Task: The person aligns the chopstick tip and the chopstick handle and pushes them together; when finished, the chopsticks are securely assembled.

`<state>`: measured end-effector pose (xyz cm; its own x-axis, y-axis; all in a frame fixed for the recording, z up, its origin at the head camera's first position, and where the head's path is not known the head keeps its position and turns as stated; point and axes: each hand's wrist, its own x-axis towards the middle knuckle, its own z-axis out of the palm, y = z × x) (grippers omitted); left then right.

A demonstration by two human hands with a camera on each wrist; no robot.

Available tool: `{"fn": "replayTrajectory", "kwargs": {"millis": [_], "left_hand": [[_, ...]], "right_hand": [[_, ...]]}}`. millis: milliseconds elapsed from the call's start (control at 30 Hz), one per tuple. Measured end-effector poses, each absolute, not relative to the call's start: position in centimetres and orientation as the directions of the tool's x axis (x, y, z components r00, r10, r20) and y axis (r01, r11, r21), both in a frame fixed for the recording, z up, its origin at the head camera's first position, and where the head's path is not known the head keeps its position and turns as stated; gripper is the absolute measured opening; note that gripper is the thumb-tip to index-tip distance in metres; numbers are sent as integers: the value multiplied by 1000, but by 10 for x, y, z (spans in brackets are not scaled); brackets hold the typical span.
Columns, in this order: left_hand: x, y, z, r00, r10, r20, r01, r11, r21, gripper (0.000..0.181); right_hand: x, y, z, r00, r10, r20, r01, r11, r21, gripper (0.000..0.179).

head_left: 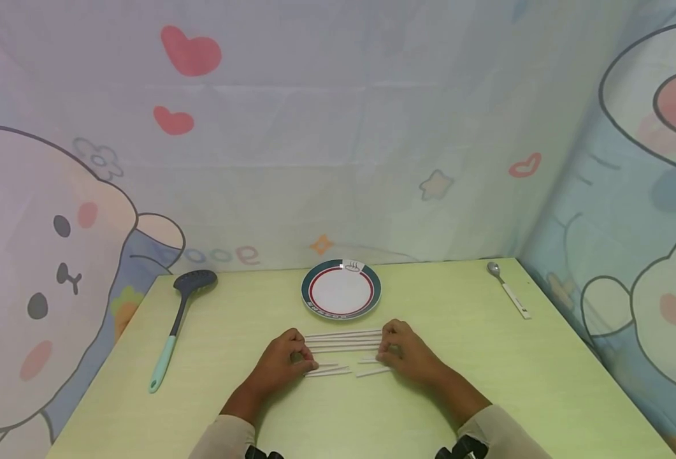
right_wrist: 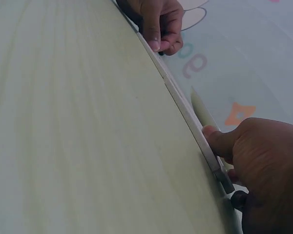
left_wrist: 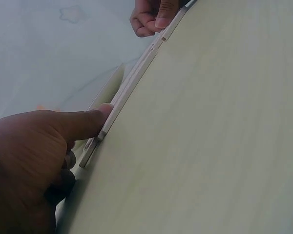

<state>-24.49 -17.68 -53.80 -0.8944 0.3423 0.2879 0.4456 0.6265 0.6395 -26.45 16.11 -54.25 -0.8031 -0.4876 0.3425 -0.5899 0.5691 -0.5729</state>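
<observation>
Several long, thin white sticks (head_left: 343, 340) lie side by side on the table, running between the two hands. Nearer the person are shorter-looking white sticks (head_left: 329, 373), with a gap in the middle. My left hand (head_left: 285, 362) grips the left ends, its fingers bent at the far sticks and its thumb by the near ones. At the right ends, my right hand (head_left: 411, 357) holds the sticks in the same way. The left thumb (left_wrist: 95, 119) presses against a stick's side in the left wrist view; the right thumb (right_wrist: 217, 141) does so in the right wrist view. Some stick ends are hidden under the hands.
Behind the sticks stands a round plate (head_left: 341, 291) with a dark green rim and red ring. A slotted spatula (head_left: 177, 322) with a mint handle lies at left. To the far right is a small spoon (head_left: 508, 291). A printed cloth (head_left: 372, 127) hangs behind the table (head_left: 338, 421).
</observation>
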Motion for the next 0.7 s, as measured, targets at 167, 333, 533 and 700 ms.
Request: {"fn": "replayTrajectory", "kwargs": {"millis": [167, 333, 533, 700], "left_hand": [[-245, -176, -538, -879, 365, 308, 477, 653, 588, 15], [-246, -175, -538, -874, 360, 327, 486, 643, 592, 14], [-245, -173, -534, -900, 309, 307, 436, 635, 638, 10], [-240, -169, -529, -930, 272, 248, 367, 626, 689, 7]], "right_hand": [[-263, 161, -541, -786, -520, 333, -610, 571, -549, 16], [-264, 159, -542, -764, -525, 375, -643, 579, -501, 14], [-263, 154, -542, -727, -498, 473, -686, 557, -468, 14], [-259, 151, -538, -790, -472, 392, -612, 562, -556, 8]]}}
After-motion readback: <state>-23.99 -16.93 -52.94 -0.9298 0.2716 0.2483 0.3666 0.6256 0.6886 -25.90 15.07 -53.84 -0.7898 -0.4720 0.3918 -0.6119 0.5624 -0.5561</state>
